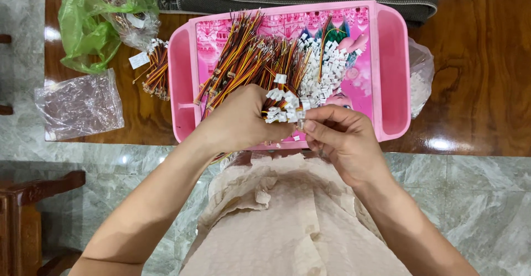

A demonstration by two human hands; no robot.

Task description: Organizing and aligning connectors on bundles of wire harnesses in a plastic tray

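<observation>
Left hand [240,122] was closed around a bundle of wires [279,105], white plugs fanned just right of its fingers. Right hand [338,138] pinched one small white plug [301,123] between thumb and forefinger, touching the bundle's plug ends. Both hands hung over the near rim of the pink tray [394,66]; more wires [243,60] and loose plugs [332,66] lay beyond the grip. Green bag [83,27] far left.
</observation>
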